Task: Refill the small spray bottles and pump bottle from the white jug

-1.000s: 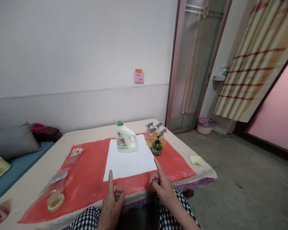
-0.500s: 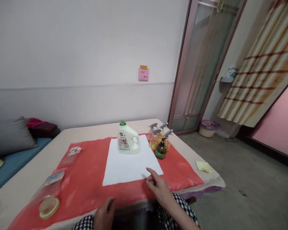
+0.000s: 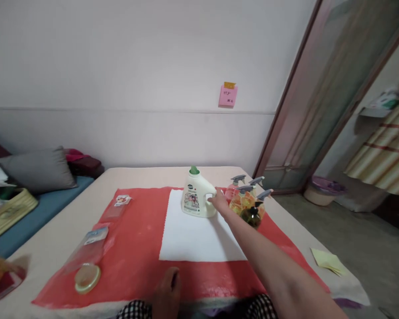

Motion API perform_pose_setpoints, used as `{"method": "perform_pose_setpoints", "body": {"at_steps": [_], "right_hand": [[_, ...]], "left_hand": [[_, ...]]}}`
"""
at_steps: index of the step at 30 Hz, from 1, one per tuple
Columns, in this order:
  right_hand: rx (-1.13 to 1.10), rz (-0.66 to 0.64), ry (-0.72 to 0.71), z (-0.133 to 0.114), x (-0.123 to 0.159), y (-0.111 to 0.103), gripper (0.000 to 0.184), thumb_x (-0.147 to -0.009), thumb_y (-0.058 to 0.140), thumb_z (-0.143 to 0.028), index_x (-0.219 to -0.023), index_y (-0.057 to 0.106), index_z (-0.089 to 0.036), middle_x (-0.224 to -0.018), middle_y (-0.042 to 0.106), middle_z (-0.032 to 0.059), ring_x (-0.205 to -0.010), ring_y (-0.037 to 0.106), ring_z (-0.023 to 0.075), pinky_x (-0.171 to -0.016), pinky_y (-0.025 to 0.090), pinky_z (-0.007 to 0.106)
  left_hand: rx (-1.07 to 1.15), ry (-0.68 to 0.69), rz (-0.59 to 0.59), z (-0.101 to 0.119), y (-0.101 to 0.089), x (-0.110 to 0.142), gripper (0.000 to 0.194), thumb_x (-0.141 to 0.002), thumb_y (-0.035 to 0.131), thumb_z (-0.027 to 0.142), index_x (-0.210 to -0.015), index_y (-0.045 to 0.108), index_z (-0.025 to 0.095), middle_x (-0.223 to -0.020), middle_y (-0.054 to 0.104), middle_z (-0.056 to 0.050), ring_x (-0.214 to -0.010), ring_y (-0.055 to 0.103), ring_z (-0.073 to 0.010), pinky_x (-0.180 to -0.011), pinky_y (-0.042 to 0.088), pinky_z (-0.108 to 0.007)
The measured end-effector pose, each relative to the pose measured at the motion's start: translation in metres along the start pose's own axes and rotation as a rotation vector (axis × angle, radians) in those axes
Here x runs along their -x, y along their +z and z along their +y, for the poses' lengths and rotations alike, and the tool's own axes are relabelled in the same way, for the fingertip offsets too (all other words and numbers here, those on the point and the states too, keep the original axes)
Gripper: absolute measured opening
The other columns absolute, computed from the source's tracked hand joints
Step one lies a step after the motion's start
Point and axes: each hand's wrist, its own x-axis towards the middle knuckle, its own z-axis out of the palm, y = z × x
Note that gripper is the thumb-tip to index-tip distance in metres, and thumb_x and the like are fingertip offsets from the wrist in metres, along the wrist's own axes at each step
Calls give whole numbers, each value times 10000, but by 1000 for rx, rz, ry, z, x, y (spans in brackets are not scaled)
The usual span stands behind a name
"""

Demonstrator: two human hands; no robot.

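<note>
A cream-white laundry detergent jug with a green cap stands upright on a white cloth. My right hand reaches far forward, its fingers hooked round the jug's handle and partly hidden by it. Close to me, my left hand is at the front edge of the red sheet. Its fingers are curled in, slightly blurred, and nothing shows in them. Just right of my right hand are several spray bottles with grey triggers and a dark green pump bottle, partly behind my forearm.
Clear plastic packets and a round yellowish lid lie on the left. Yellow sticky notes lie near the right edge. A blurred orange-red object is at the far left. A pink note hangs on the wall.
My right hand has moved forward from above the cloth's near edge to the jug's handle and closed on it. The view has turned left; my left hand stays low and curled.
</note>
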Motion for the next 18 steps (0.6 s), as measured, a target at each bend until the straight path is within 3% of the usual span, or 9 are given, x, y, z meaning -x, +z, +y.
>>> {"method": "perform_pose_setpoints", "body": {"at_steps": [3, 5, 8, 11, 14, 18], "right_hand": [[-38, -65, 80, -6, 2, 0, 390, -927, 621, -406, -1247, 584, -186, -1264, 614, 88, -1076, 627, 229, -904, 552, 461], [-94, -113, 99, -11, 18, 2, 377, -928, 619, -413, -1225, 595, -182, -1240, 625, 83, -1050, 634, 220, -884, 559, 445], [-222, -173, 95, -16, 65, 12, 316, -913, 635, -413, -1106, 638, -163, -1101, 669, 54, -927, 649, 185, -802, 564, 383], [-370, -173, 100, -20, 122, 27, 255, -770, 707, -284, -959, 655, -121, -869, 686, 33, -785, 624, 181, -713, 525, 330], [-500, -174, 94, -23, 169, 37, 310, -669, 674, -255, -956, 648, -141, -831, 682, 26, -755, 596, 189, -689, 494, 321], [-606, -223, 60, -28, 202, 38, 352, -615, 634, -277, -953, 632, -181, -815, 661, 11, -758, 573, 190, -690, 470, 312]], "left_hand": [[22, -42, 13, 11, 2, 0, 344, -856, 475, 469, -874, 726, 234, -868, 788, -79, -765, 746, -245, -736, 592, -356], [14, -61, 4, 15, 3, 0, 337, -854, 468, 454, -863, 718, 229, -867, 787, -83, -774, 745, -250, -742, 585, -363], [-5, -70, -32, 16, 4, 0, 314, -863, 457, 412, -865, 713, 230, -870, 787, -78, -801, 743, -248, -746, 571, -355], [-48, -81, -49, 16, 4, 1, 286, -877, 450, 345, -873, 711, 228, -852, 786, -68, -774, 741, -242, -711, 555, -345], [-111, -73, -54, 18, 2, 3, 250, -887, 462, 282, -877, 707, 229, -833, 784, -51, -756, 740, -230, -673, 532, -317], [-199, -11, -28, 24, -2, 6, 204, -877, 504, 232, -818, 699, 250, -738, 756, -2, -689, 724, -184, -629, 497, -251]]}}
